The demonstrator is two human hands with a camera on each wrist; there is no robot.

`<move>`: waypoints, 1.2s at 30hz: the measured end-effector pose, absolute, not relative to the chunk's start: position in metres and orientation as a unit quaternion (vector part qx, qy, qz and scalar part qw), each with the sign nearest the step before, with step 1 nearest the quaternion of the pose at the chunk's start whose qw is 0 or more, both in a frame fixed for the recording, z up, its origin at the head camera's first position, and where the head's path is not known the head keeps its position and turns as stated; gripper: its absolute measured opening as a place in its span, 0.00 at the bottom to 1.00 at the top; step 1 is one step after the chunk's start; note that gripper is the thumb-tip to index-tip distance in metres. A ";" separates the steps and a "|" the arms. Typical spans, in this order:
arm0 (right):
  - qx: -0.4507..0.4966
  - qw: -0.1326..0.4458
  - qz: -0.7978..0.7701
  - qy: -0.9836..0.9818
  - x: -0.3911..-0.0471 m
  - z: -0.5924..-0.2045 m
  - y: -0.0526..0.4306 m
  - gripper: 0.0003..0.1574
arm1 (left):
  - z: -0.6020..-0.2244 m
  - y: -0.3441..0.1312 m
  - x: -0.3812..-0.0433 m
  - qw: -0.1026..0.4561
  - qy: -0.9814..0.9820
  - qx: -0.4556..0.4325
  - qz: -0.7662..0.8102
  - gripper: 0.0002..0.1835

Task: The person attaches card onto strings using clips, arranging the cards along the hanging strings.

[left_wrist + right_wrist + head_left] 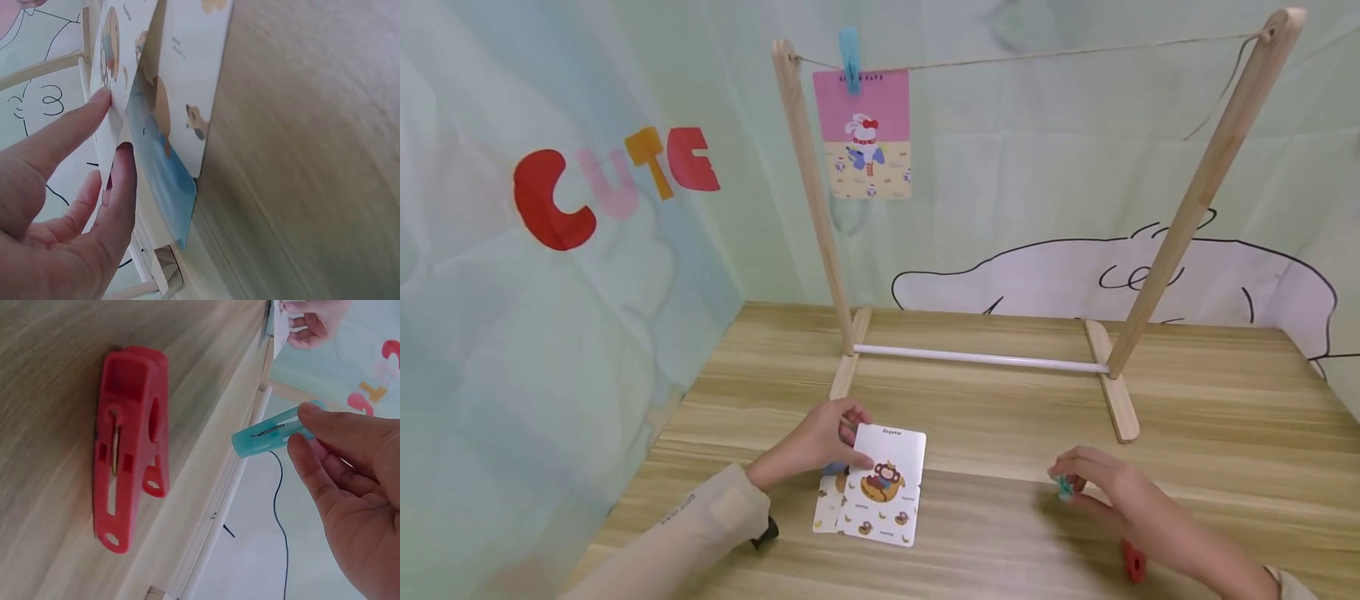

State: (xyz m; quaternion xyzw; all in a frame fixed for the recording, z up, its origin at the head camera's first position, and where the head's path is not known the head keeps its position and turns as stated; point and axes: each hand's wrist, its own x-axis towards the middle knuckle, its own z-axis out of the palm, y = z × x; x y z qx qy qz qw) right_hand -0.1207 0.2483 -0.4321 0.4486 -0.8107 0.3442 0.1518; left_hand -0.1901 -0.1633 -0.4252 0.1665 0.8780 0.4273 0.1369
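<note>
My left hand point(820, 440) pinches a white card point(891, 450) with a monkey and bananas on it, thumb on its face and fingers behind. In the left wrist view the card point(120, 37) stands tilted above a second card point(187, 100), which lies on the table with a blue part and a brown animal. Over at the right, my right hand point(1112, 492) pinches a teal clothespin point(1064, 487) between thumb and fingers. Below that hand a red clothespin point(122, 450) lies on the table.
Behind the hands stands a wooden frame point(1206, 183) with a string point(1037, 56) across its top. From the string's left end hangs a pink and cream rabbit card point(868, 171), held by a blue clothespin point(850, 58). A white rod point(977, 358) joins the frame's feet.
</note>
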 end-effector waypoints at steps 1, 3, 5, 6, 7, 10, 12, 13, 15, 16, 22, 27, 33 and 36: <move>0.444 0.141 0.355 -0.811 -0.121 -0.431 0.249 0.15 | -0.426 -0.164 -0.191 0.140 0.874 0.167 0.434 0.26; 0.439 0.128 0.373 -0.808 -0.122 -0.430 0.251 0.26 | -0.427 -0.165 -0.192 0.146 0.867 0.167 0.446 0.26; 0.433 0.122 0.386 -0.805 -0.124 -0.430 0.252 0.36 | -0.429 -0.166 -0.194 0.153 0.859 0.164 0.461 0.26; 0.430 0.120 0.393 -0.804 -0.125 -0.430 0.253 0.37 | -0.429 -0.167 -0.195 0.155 0.856 0.162 0.466 0.27; 0.428 0.117 0.398 -0.803 -0.126 -0.430 0.254 0.37 | -0.429 -0.168 -0.196 0.157 0.853 0.160 0.471 0.27; 0.416 0.103 0.425 -0.797 -0.129 -0.430 0.256 0.35 | -0.429 -0.169 -0.199 0.166 0.847 0.146 0.484 0.28; 0.407 0.093 0.447 -0.791 -0.131 -0.431 0.257 0.33 | -0.428 -0.170 -0.201 0.173 0.843 0.134 0.491 0.29; 0.403 0.088 0.461 -0.786 -0.132 -0.431 0.258 0.32 | -0.427 -0.170 -0.201 0.177 0.841 0.128 0.496 0.29; 0.392 0.079 0.487 -0.777 -0.134 -0.431 0.259 0.30 | -0.426 -0.170 -0.202 0.186 0.834 0.117 0.506 0.30; 0.387 0.076 0.498 -0.772 -0.135 -0.431 0.260 0.28 | -0.426 -0.170 -0.202 0.188 0.831 0.111 0.511 0.30; 0.361 0.070 0.535 -0.761 -0.138 -0.429 0.263 0.22 | -0.427 -0.171 -0.203 0.202 0.806 0.077 0.551 0.25; 0.322 0.062 0.530 -0.782 -0.138 -0.426 0.265 0.17 | -0.426 -0.171 -0.205 0.202 0.802 0.077 0.557 0.19; 0.260 0.025 0.532 -0.806 -0.139 -0.422 0.267 0.13 | -0.422 -0.171 -0.207 0.209 0.794 0.085 0.564 0.15; 0.234 0.010 0.534 -0.812 -0.140 -0.421 0.267 0.13 | -0.420 -0.170 -0.207 0.205 0.794 0.093 0.565 0.14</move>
